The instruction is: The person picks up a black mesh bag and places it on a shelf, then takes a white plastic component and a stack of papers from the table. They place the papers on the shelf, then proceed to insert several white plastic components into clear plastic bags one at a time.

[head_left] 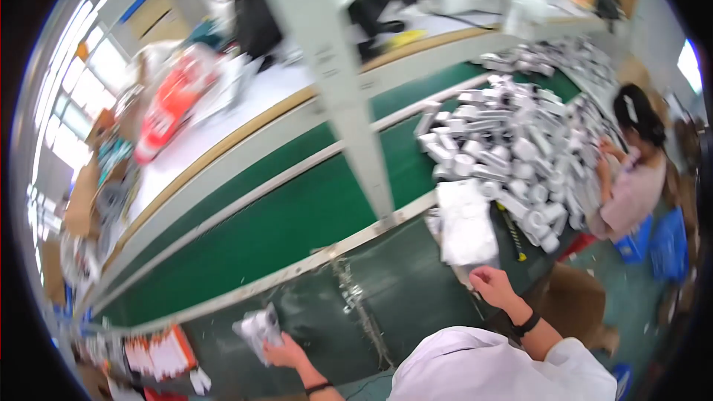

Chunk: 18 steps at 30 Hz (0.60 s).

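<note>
My left hand [287, 351] is closed on a clear plastic bag [260, 329] with a white and grey part inside, held over the dark green work surface at the lower left. To the right, my right hand [494, 287] has its fingers curled together at the near edge of a stack of white plastic bags [466, 223]. Whether those fingers grip a bag edge is too blurred to tell. Just beyond the stack lies a big heap of white and grey plastic parts [512, 148].
A green conveyor belt [275, 230] runs behind the work surface, crossed by a white upright post [349, 104]. An orange and white box [160, 353] sits at far left. A yellow and black tool [512, 232] lies beside the bags. At right, a co-worker [631, 171] handles parts near blue crates [668, 245].
</note>
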Tool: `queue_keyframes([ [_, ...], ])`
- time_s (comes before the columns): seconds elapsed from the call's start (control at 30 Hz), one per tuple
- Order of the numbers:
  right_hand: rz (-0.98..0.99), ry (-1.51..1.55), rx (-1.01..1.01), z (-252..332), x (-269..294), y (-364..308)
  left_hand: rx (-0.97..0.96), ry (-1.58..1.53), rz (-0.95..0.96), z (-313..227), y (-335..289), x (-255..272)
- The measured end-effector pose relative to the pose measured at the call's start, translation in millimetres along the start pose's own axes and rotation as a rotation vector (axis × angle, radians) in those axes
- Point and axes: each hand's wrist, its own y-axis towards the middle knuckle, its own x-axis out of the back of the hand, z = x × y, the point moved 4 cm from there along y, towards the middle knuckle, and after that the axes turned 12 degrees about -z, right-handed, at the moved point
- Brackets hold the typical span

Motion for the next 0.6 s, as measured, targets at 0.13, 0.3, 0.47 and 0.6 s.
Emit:
queue_keyframes([
  [0.13, -0.323, 0.005, -0.052, -25, 31, 23, 0.101, -0.632, 0.147, -34, -38, 3],
  [0.3, -0.642, -0.232, -0.090, -44, 68, 55, 0.554, -1.016, 1.056, -114, -107, 15],
  [0.47, -0.759, -0.961, 0.382, -8, 81, 98, 0.523, -1.015, 1.267, -154, -142, 29],
  [0.6, -0.644, -0.991, 0.300, -36, 85, 137, 0.471, -1.019, 1.346, -183, -162, 38],
])
